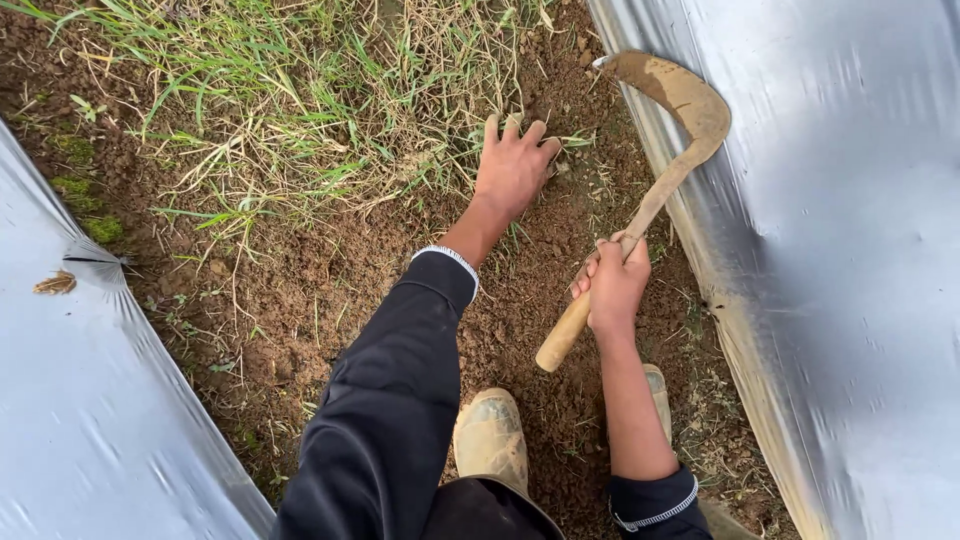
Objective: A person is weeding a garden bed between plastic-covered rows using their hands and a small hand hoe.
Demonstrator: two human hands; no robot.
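Our left hand presses with spread fingers into the grass at the far side; our right hand is closed around the sickle, raised at the right. Near soil looks cleared; we judge the far grass remains.

You stand outdoors in a furrow of bare brown soil, crumbly, with dry stalks scattered over it. A grass patch, green mixed with straw-yellow, fills the upper left. Silver plastic sheeting flanks the furrow right and left, reflecting flat, overcast daylight. A dry leaf lies on the left sheet.
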